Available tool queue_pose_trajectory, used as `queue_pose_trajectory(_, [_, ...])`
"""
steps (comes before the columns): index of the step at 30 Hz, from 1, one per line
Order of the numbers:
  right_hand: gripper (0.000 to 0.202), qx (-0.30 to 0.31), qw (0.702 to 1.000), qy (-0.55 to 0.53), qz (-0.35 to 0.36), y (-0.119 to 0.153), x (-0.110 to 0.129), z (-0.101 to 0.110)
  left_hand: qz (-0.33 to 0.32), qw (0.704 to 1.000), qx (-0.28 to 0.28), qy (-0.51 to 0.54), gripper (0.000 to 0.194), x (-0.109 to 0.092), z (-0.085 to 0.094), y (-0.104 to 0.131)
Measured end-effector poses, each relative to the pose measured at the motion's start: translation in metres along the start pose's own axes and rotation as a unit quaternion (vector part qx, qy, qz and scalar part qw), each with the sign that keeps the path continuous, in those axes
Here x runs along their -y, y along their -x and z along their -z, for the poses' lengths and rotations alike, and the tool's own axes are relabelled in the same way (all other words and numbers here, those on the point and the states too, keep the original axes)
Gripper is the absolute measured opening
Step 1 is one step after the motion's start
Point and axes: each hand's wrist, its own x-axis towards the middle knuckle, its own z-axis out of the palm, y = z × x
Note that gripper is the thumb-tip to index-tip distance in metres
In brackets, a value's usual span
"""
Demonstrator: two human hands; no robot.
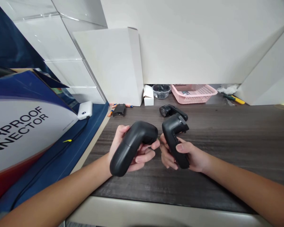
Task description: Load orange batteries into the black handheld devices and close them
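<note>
My left hand (pixel 142 156) is wrapped round a smooth black angled handle-shaped device (pixel 129 148), its bent end pointing right. In my right hand (pixel 186 151) is a second black angled device (pixel 175 140), with a ribbed edge near its top and the thumb pressed on its grip. The two devices are apart, side by side above the dark wood-grain table (pixel 227 145). Just behind the right one lies another black device with a round end (pixel 172 111). I cannot tell exactly what kind of devices these are.
At the back stand a small white box (pixel 148 96), a clear plastic bowl (pixel 161 91), a pink basket (pixel 191 98) and a yellow-handled tool (pixel 238 100). Left are a black curved piece (pixel 119 109), orange cylinders (pixel 110 113), a white power bank (pixel 85 110) and a large printed box (pixel 26 126).
</note>
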Motion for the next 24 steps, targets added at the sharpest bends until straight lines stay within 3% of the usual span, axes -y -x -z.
queue_pose_trajectory(6, [0.044,-0.029,0.999,0.032,0.014,0.001,-0.003,-0.001,-0.008,0.999,-0.004,-0.051,0.074,-0.001,0.008,-0.001])
queue_pose_trajectory(11, [0.053,-0.139,0.989,0.054,-0.013,0.001,-0.004,-0.013,-0.013,0.996,-0.071,-0.045,0.066,-0.004,0.002,-0.004])
queue_pose_trajectory(15, [0.055,-0.192,0.979,0.071,-0.019,-0.001,-0.003,-0.02,-0.038,0.99,-0.13,-0.043,0.065,-0.004,0.001,-0.006])
queue_pose_trajectory(19, [0.055,-0.21,0.975,0.069,-0.018,-0.003,-0.004,-0.018,-0.059,0.979,-0.193,-0.042,0.068,-0.004,0.003,-0.006])
queue_pose_trajectory(24, [0.055,-0.215,0.974,0.072,-0.01,-0.003,-0.006,-0.015,-0.05,0.978,-0.193,-0.053,0.072,-0.005,0.0,-0.008])
